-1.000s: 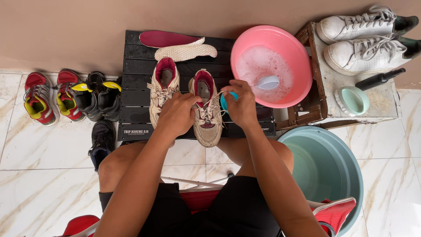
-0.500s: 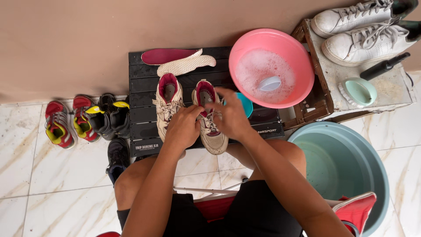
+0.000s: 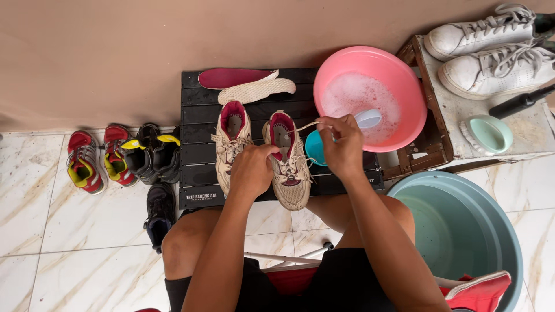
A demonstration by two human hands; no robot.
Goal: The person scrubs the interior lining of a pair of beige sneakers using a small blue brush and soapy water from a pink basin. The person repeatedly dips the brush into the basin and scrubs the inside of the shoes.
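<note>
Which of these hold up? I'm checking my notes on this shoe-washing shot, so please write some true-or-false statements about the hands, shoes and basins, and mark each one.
1. The right hand pulls a lace away from the right beige shoe. True.
2. The left hand holds a brush. False: it rests on the beige shoe.
3. The pink basin holds soapy water. True.
4. The two insoles lie inside the teal tub. False: they lie on the black slatted platform.
5. The white sneakers sit on the wooden crate. True.
</note>
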